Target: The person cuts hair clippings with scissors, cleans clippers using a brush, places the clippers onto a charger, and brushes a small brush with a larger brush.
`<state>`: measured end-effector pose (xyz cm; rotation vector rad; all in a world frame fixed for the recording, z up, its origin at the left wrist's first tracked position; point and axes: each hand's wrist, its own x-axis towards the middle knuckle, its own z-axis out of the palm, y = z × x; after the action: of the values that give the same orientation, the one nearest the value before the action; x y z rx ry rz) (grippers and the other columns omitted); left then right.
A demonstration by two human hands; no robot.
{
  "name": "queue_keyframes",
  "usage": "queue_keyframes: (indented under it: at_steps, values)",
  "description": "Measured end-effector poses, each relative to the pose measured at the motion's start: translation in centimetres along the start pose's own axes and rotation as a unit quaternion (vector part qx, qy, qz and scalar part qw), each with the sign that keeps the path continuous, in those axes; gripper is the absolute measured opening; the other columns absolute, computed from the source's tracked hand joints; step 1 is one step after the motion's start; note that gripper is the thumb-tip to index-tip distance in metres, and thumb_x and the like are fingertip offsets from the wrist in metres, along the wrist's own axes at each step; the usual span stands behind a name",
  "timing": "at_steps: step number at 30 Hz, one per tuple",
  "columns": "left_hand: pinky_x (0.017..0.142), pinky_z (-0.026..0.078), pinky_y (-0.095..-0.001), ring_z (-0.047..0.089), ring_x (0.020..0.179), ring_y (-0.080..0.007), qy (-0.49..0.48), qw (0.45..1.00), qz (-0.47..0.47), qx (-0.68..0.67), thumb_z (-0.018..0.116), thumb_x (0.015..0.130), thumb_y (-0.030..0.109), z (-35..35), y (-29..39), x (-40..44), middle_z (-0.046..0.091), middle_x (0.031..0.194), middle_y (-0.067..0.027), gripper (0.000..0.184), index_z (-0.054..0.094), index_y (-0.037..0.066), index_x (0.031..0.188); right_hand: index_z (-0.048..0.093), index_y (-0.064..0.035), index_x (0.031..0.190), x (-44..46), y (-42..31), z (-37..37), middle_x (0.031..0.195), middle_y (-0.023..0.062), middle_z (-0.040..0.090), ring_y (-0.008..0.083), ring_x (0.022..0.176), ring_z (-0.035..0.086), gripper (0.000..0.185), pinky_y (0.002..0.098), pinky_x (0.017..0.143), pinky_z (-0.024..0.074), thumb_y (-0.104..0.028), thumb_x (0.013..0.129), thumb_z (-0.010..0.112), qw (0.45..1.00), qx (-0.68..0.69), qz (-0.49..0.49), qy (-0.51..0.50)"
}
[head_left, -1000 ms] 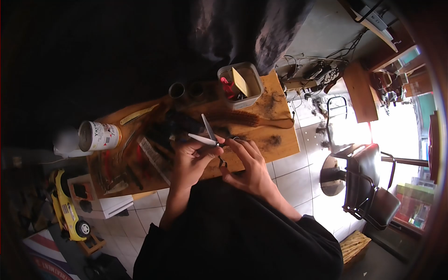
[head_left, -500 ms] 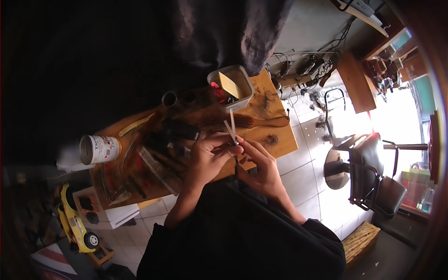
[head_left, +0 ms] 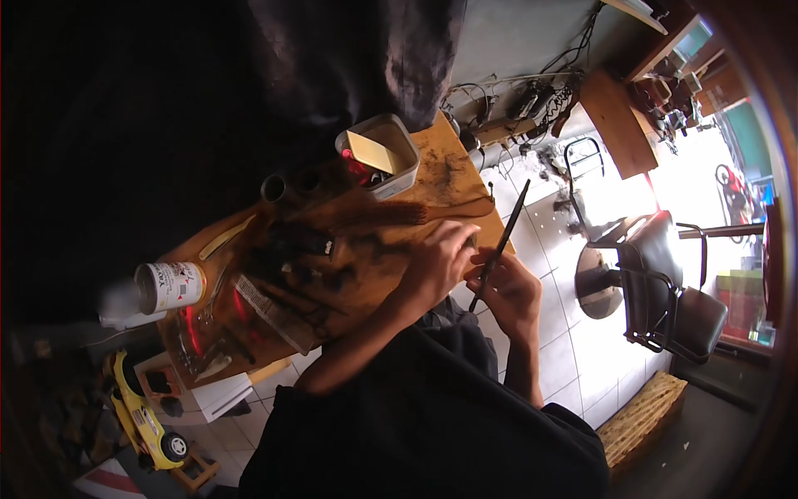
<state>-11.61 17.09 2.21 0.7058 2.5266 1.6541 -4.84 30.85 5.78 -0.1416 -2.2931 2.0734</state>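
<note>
My right hand (head_left: 514, 291) is closed round a long, slim dark tool (head_left: 505, 237) that tapers to a point at its upper end. Its lower end comes out below my fingers; what kind of tool it is I cannot make out. Close beside it, my left hand (head_left: 440, 264) has bent fingers near the tool. A small dark bit shows between those fingers, too unclear to name. Both hands are above the near right edge of the wooden table (head_left: 449, 158). Beyond them a wooden-handled brush (head_left: 453, 211) lies on the table.
A plastic tub (head_left: 405, 185) holds a yellow block and red things. A labelled can (head_left: 179, 285) stands at the left, near several scattered tools. On the tiled floor to the right is a black barber's chair (head_left: 657, 266). A yellow toy car (head_left: 137, 412) sits lower left.
My hands have shifted right and come slightly apart. The two pale strips that stuck up from my fingers no longer show; the dark tool now stands slanted in my right hand. The view has shifted.
</note>
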Motion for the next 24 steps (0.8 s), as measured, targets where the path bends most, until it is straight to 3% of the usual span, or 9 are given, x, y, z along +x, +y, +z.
queue_keyframes:
  at_steps: [3, 4, 7, 8, 11, 16, 19, 20, 24]
  values:
    - [0.082, 0.050, -0.0394, 0.061, 0.097, -0.0311, -0.011, 0.995, 0.076, 0.067, 0.062, 0.081, 0.001, 1.4, -0.4, -0.6, 0.060, 0.108, -0.0133, 0.027, 0.064, 0.003, 0.108, 0.058, 0.0071, 0.118, 0.5, 0.0, -0.7, 0.098, 0.0101, 0.068, 0.0157, 0.084, 0.067, 0.045, 0.0293, 0.074, 0.0547, 0.004, 0.076, 0.074, 0.994, 0.049, -0.085, -0.037]
    - [0.083, 0.049, -0.0417, 0.059, 0.100, -0.0322, -0.005, 0.990, 0.101, 0.094, 0.061, 0.081, 0.002, 1.8, -0.8, -0.7, 0.059, 0.108, -0.0129, 0.025, 0.065, 0.003, 0.106, 0.063, 0.0046, 0.115, 0.3, 0.7, -0.6, 0.099, 0.0079, 0.066, 0.0119, 0.084, 0.066, 0.045, 0.0235, 0.068, 0.0518, 0.000, 0.073, 0.079, 0.999, 0.025, -0.038, -0.029]
    - [0.086, 0.048, -0.0416, 0.058, 0.102, -0.0331, -0.094, 0.993, 0.064, 0.042, 0.060, 0.077, 0.001, 0.8, -1.0, -0.9, 0.059, 0.108, -0.0132, 0.026, 0.065, 0.002, 0.103, 0.063, 0.0043, 0.116, 0.3, -0.1, -0.4, 0.099, 0.0082, 0.065, 0.0115, 0.086, 0.065, 0.045, 0.0231, 0.069, 0.0518, -0.001, 0.074, 0.079, 0.995, -0.092, 0.015, -0.046]
    - [0.084, 0.049, -0.0409, 0.059, 0.098, -0.0321, -0.123, 0.989, 0.043, 0.064, 0.060, 0.074, -0.001, 0.3, -0.6, -0.7, 0.060, 0.103, -0.0131, 0.024, 0.065, 0.001, 0.097, 0.063, 0.0045, 0.115, 0.4, -0.5, -0.1, 0.097, 0.0071, 0.065, 0.0104, 0.089, 0.065, 0.046, 0.0226, 0.069, 0.0512, -0.002, 0.073, 0.080, 0.996, -0.070, 0.009, -0.049]
    - [0.078, 0.049, -0.0395, 0.060, 0.089, -0.0316, -0.041, 0.998, 0.019, 0.049, 0.057, 0.078, -0.002, 0.2, -2.0, -1.5, 0.061, 0.092, -0.0099, 0.014, 0.065, 0.002, 0.089, 0.063, 0.0039, 0.116, 0.6, -0.8, 0.7, 0.091, 0.0051, 0.065, 0.0093, 0.085, 0.064, 0.049, 0.0219, 0.068, 0.0503, -0.005, 0.071, 0.081, 0.994, 0.078, -0.014, -0.080]
    - [0.085, 0.050, -0.0377, 0.060, 0.097, -0.0277, 0.029, 0.971, -0.014, 0.235, 0.059, 0.079, 0.002, -5.0, 0.7, -3.4, 0.063, 0.099, -0.0103, 0.023, 0.067, 0.001, 0.100, 0.064, 0.0031, 0.110, 1.3, -0.4, 1.1, 0.088, 0.0061, 0.062, 0.0123, 0.069, 0.059, 0.054, 0.0270, 0.064, 0.0475, -0.024, 0.068, 0.086, 0.980, -0.073, -0.077, -0.166]
    - [0.090, 0.048, -0.0373, 0.058, 0.105, -0.0289, 0.046, 0.961, -0.110, 0.249, 0.057, 0.087, 0.006, -7.4, 0.8, -5.3, 0.059, 0.113, -0.0119, 0.021, 0.066, 0.004, 0.106, 0.062, 0.0056, 0.111, 1.4, -0.2, 2.0, 0.094, 0.0096, 0.066, 0.0141, 0.079, 0.063, 0.057, 0.0273, 0.070, 0.0496, -0.026, 0.069, 0.083, 0.972, -0.099, -0.037, -0.209]
    - [0.092, 0.049, -0.0397, 0.060, 0.106, -0.0346, 0.055, 0.955, -0.088, 0.279, 0.056, 0.082, -0.002, -8.0, 0.5, -5.7, 0.057, 0.123, -0.0177, 0.032, 0.066, 0.002, 0.112, 0.062, 0.0049, 0.111, 1.5, -0.3, 2.4, 0.093, 0.0092, 0.067, 0.0143, 0.075, 0.063, 0.056, 0.0278, 0.068, 0.0502, -0.026, 0.069, 0.084, 0.969, -0.106, -0.033, -0.220]
    - [0.099, 0.044, -0.0406, 0.050, 0.121, -0.0376, 0.022, 0.945, -0.103, 0.310, 0.056, 0.090, 0.008, -7.5, -1.1, -6.6, 0.051, 0.133, -0.0233, 0.030, 0.064, 0.004, 0.119, 0.062, 0.0052, 0.111, 1.9, -0.4, 3.8, 0.090, 0.0090, 0.066, 0.0141, 0.071, 0.061, 0.058, 0.0273, 0.066, 0.0495, -0.027, 0.068, 0.084, 0.964, -0.103, -0.052, -0.238]
